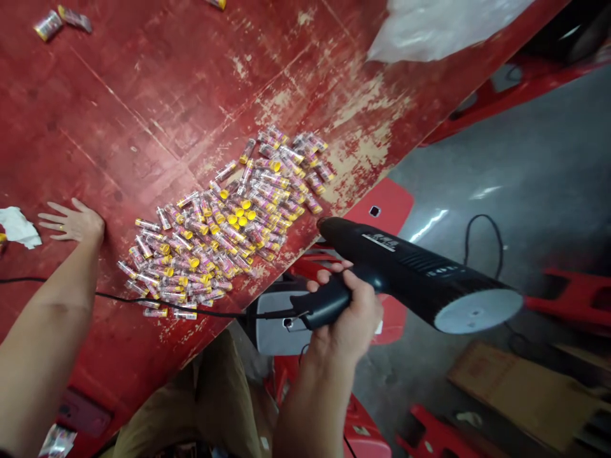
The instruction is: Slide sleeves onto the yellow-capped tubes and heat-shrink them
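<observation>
My right hand is closed round the handle of a black heat gun, whose nozzle points at the near edge of a heap of small tubes. The tubes have yellow caps and pink-printed wrappers; several lie on the worn red table. My left hand rests flat on the table to the left of the heap, fingers spread, holding nothing. The gun's black cord runs across the table just in front of the heap.
A crumpled white tissue lies left of my left hand. Two loose tubes sit at the far left corner. A clear plastic bag lies at the far right. Red stools and cardboard stand on the grey floor.
</observation>
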### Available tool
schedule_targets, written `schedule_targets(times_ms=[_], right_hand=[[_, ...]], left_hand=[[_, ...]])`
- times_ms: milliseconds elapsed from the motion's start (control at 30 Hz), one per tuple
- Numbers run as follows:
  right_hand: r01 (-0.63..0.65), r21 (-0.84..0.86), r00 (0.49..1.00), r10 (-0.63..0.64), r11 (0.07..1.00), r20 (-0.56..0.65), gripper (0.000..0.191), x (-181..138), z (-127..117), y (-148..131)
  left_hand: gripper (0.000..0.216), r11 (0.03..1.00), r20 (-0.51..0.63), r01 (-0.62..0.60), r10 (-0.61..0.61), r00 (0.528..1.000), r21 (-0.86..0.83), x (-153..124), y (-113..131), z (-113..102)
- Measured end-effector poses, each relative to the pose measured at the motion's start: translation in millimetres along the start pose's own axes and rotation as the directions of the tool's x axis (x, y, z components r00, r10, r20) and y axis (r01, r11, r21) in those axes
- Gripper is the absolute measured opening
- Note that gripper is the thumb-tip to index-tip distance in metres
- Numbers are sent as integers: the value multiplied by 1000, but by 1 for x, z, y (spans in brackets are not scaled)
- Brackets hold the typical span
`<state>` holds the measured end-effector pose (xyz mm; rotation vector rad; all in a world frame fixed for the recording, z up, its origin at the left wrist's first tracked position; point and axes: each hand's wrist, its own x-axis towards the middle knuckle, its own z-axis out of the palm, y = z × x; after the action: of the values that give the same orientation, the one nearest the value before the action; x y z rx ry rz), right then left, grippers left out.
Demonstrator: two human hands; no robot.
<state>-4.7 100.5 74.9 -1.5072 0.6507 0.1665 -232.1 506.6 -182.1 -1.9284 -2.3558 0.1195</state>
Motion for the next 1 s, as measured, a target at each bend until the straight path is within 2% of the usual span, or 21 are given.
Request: schedule_targets(times_ms=[133, 233, 433, 567, 667, 800, 1000], right_hand=[[16, 19, 1000, -16, 1000, -21, 35, 9, -1, 4], [9, 66, 1000, -8, 998, -20, 34, 26, 3, 9], [75, 170, 996, -67, 983, -55, 27, 51, 8, 23], [24, 219, 999, -17, 975, -35, 28, 55, 2, 29], [7, 240, 1000, -10, 971, 10, 31, 58, 3, 29], [42, 266, 997, -59, 963, 53, 30, 68, 19, 26], [107, 274, 994, -103, 956, -29, 13, 81, 47, 23]], left_hand=[[110, 1000, -22, 9, -9, 1000, 24, 2, 0, 4], [104, 999, -2, 24, -23, 1000, 23, 2, 1, 2], [92, 1000, 41, 15, -15, 999, -4, -3, 3, -9], [87, 998, 88, 5, 0, 996, -67, -7, 5, -16], [88, 999, 68, 11, -8, 998, -53, -6, 5, -15], [93, 1000, 2, 15, -15, 1000, 0, -3, 4, -8], [103, 1000, -16, -5, 5, 1000, -14, -2, 1, -5]])
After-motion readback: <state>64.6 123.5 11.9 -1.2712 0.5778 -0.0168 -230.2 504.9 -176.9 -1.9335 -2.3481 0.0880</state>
